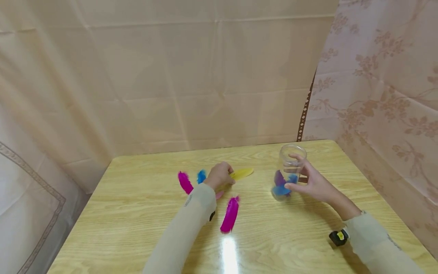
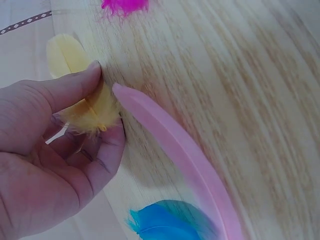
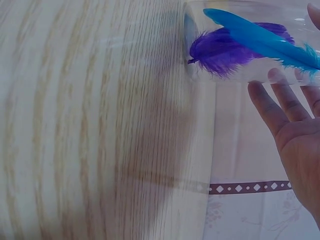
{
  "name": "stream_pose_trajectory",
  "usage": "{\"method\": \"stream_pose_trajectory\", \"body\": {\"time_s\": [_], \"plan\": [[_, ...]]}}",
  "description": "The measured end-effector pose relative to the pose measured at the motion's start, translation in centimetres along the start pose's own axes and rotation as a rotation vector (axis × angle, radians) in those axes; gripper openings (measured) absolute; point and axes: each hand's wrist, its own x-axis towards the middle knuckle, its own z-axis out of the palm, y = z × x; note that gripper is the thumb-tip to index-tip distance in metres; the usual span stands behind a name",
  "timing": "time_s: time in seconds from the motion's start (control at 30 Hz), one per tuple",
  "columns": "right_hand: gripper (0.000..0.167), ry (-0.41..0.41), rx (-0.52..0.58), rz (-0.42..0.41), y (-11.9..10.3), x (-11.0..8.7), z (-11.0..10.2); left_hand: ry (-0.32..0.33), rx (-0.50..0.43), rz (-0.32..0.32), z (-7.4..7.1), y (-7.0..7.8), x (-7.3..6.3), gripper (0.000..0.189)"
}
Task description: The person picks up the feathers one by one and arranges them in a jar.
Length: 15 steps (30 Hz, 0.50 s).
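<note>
My left hand (image 1: 218,176) pinches a yellow feather (image 1: 243,173) between thumb and fingers, just over the table. In the left wrist view, the thumb crosses the yellow feather (image 2: 70,55) near its middle, and its fluffy end hangs by the fingers. Beside that hand lie a pink feather (image 2: 172,140) and a blue feather (image 2: 165,222). At the right, my right hand (image 1: 316,184) grips a clear cup (image 1: 285,161) standing on the table. Inside the cup are a purple feather (image 3: 220,50) and blue feathers, one of them a long blue feather (image 3: 260,40).
Two magenta feathers lie on the wooden table (image 1: 119,213): one magenta feather (image 1: 185,182) left of my left hand, another magenta feather (image 1: 230,215) nearer the front. Beige curtain (image 1: 205,83) hangs behind the table, and a flowered cloth (image 1: 386,87) at the right.
</note>
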Motion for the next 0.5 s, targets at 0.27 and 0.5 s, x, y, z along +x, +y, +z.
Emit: {"method": "stream_pose_trajectory", "body": {"time_s": [0.27, 0.5], "plan": [[0.088, 0.008, -0.003, 0.001, 0.17, -0.11, -0.08, 0.004, 0.049, 0.02, -0.07, 0.25, -0.15, 0.02], [0.088, 0.006, -0.01, -0.002, 0.29, 0.06, -0.06, 0.019, 0.116, 0.017, -0.2, 0.45, 0.14, 0.021]]}}
